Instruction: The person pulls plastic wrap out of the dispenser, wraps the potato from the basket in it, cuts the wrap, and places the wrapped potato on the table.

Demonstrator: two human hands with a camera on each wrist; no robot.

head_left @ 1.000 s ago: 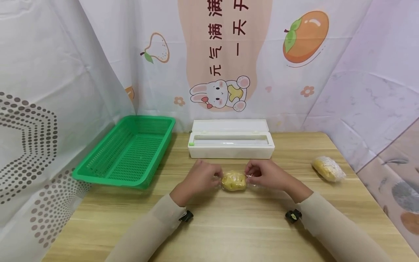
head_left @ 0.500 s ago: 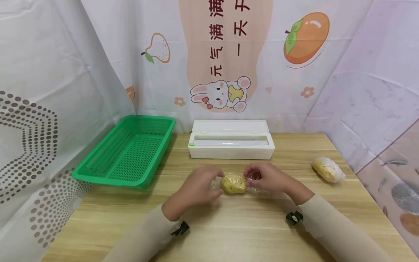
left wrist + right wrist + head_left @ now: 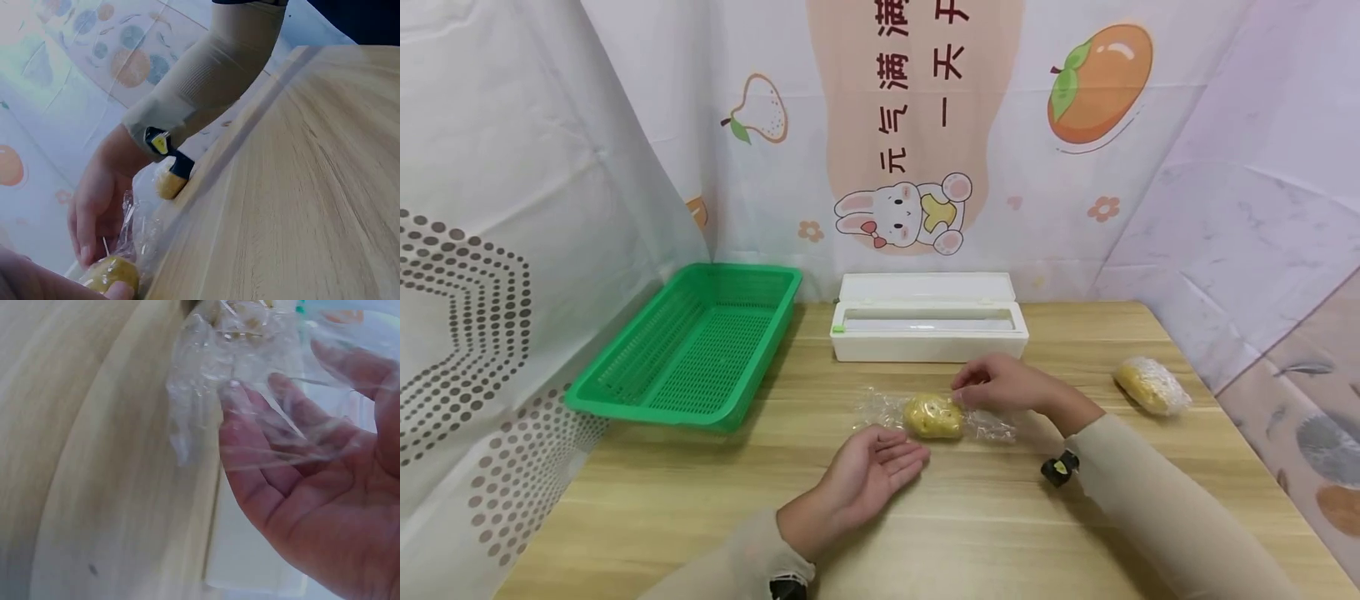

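A yellow potato [image 3: 934, 417] lies mid-table in clear plastic wrap [image 3: 883, 408], whose loose ends spread to both sides. My left hand [image 3: 874, 473] is just in front of it, palm up with fingers straight, the fingertips close to its lower left edge. Over the upper right of the potato is my right hand [image 3: 1000, 385], fingertips right at the wrap. In the right wrist view, a sheet of the film [image 3: 200, 394] stretches across the right hand's [image 3: 325, 481] loosely bent, spread fingers.
Behind the potato stands a white cling-film box [image 3: 928, 346] with its lid raised. A green plastic basket [image 3: 700, 408] sits at the left. Another wrapped potato [image 3: 1152, 387] lies at the table's right side. Printed curtains [image 3: 1022, 183] close off the back and sides.
My left hand has let go of the left wrap end, drawn back toward me and turned palm up. The wrap ends now lie spread out. My right hand has shifted slightly up and left.
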